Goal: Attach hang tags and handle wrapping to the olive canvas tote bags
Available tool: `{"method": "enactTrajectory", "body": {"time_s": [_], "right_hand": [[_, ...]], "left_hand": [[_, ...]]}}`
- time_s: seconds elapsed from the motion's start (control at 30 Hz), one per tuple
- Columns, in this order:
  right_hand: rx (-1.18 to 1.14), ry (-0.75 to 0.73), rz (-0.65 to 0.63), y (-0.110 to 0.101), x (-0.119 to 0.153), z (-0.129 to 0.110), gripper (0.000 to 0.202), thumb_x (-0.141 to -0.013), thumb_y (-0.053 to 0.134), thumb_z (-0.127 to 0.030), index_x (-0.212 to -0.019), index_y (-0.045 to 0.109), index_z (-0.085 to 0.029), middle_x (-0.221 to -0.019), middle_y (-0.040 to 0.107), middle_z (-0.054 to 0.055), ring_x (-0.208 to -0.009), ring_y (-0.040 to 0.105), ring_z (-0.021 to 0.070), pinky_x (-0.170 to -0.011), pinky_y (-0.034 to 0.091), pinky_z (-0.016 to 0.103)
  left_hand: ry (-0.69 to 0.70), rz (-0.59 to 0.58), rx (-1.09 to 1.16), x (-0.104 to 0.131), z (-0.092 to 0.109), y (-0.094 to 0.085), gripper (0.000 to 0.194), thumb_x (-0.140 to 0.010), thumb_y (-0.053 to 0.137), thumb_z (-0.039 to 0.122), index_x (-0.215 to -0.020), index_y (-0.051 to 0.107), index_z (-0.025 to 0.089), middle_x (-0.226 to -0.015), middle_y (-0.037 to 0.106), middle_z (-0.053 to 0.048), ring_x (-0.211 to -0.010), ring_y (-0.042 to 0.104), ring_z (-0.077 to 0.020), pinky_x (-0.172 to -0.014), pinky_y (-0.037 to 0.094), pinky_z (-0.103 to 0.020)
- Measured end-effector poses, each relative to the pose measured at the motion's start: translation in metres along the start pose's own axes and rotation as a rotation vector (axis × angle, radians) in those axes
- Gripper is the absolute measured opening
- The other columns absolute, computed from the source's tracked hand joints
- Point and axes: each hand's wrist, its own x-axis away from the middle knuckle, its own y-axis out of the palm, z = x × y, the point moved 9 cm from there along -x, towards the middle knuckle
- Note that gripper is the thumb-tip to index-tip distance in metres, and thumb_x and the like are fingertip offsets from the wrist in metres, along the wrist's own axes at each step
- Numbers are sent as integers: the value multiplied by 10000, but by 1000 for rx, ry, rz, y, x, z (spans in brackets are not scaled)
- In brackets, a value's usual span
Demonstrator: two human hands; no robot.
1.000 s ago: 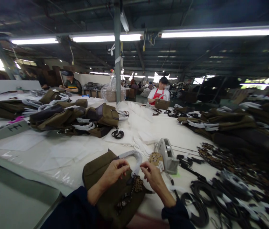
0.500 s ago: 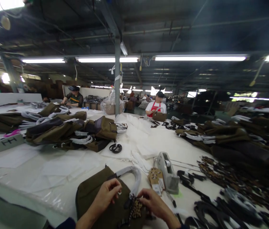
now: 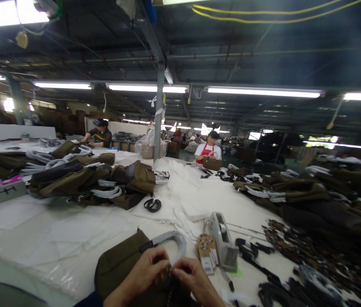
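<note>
An olive-green handbag (image 3: pixel 116 260) lies in front of me, its curved handle (image 3: pixel 179 243) wrapped in clear-white plastic. My left hand (image 3: pixel 150 270) is over the bag with thumb and fingers pinched together. My right hand (image 3: pixel 195 279), also pinched, meets it fingertip to fingertip near the foot of the handle. Whatever small thing sits between the fingertips is hidden. A thin beaded or chain-like strand hangs below them, blurred against the dark bag.
A grey tape dispenser (image 3: pixel 222 245) and brown hang tags (image 3: pixel 206 251) lie right of the bag. Black straps (image 3: pixel 276 294) and leopard-print pieces (image 3: pixel 286 243) spread farther right. Olive bags (image 3: pixel 81 179) are heaped at left. Two co-workers, one in a red apron (image 3: pixel 206 151), are across the table.
My hands have come together at the handle's foot; before, they were apart, the right one at a leopard-print charm. That charm is now out of sight. The view has tilted up slightly.
</note>
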Motion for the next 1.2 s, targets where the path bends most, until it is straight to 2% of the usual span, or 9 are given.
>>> {"method": "enactTrajectory", "body": {"time_s": [0.13,0.2,0.3,0.37,0.47,0.6,0.73,0.87,1.2], "right_hand": [[-11,39,-14,-1,5,4,238,-785,633,-377,-746,628,-142,-613,471,-40,-555,391,94,-509,282,224],[14,62,10,-4,6,6,249,-789,621,-395,-746,608,-150,-623,468,-41,-540,379,90,-494,275,223],[56,93,15,-6,6,12,249,-785,613,-406,-744,583,-162,-635,475,-43,-548,383,94,-507,293,225],[88,71,2,-6,4,15,247,-787,599,-401,-719,559,-167,-626,469,-44,-578,402,103,-543,316,228],[266,33,-17,-8,1,18,228,-799,573,-354,-675,547,-164,-622,487,-35,-626,438,119,-585,327,236],[585,27,-10,-11,-1,12,158,-792,580,-274,-691,628,-162,-648,586,-9,-665,507,136,-605,299,248],[914,65,-13,-8,-3,-2,156,-795,567,-268,-777,706,-198,-741,696,32,-721,593,165,-614,294,264],[1034,88,-11,-4,-5,-11,188,-788,555,-249,-836,731,-203,-850,741,87,-836,658,227,-644,331,286],[1191,150,-11,8,-16,-8,238,-843,544,-184,-986,730,-145,-973,738,181,-946,687,336,-733,446,357]], "left_hand": [[-4,-19,-80,-5,-12,-4,203,-805,561,324,-898,589,147,-752,585,-15,-636,558,-157,-487,393,-220],[28,-22,-255,-9,-16,-6,207,-752,569,226,-939,614,148,-821,616,-30,-722,573,-173,-583,437,-247],[69,-67,-444,-14,-24,0,247,-662,585,119,-893,663,163,-857,640,-23,-795,569,-180,-733,440,-278],[68,-86,-452,-17,-29,5,220,-658,596,114,-853,674,178,-842,636,-14,-805,564,-185,-754,430,-280],[86,-83,-476,-22,-30,10,156,-681,589,118,-798,666,188,-840,620,-11,-814,552,-187,-759,415,-277],[109,-43,-478,-29,-32,11,158,-697,552,103,-787,656,181,-827,603,-9,-814,542,-179,-752,407,-270],[101,-22,-450,-34,-38,11,234,-680,538,86,-838,693,160,-798,615,-11,-793,550,-176,-736,414,-269],[105,-41,-429,-35,-40,12,277,-687,558,91,-881,742,162,-819,617,-19,-809,560,-179,-759,424,-276],[135,-66,-472,-35,-36,12,238,-685,555,76,-826,724,167,-859,648,-31,-858,598,-193,-788,437,-277]]}}
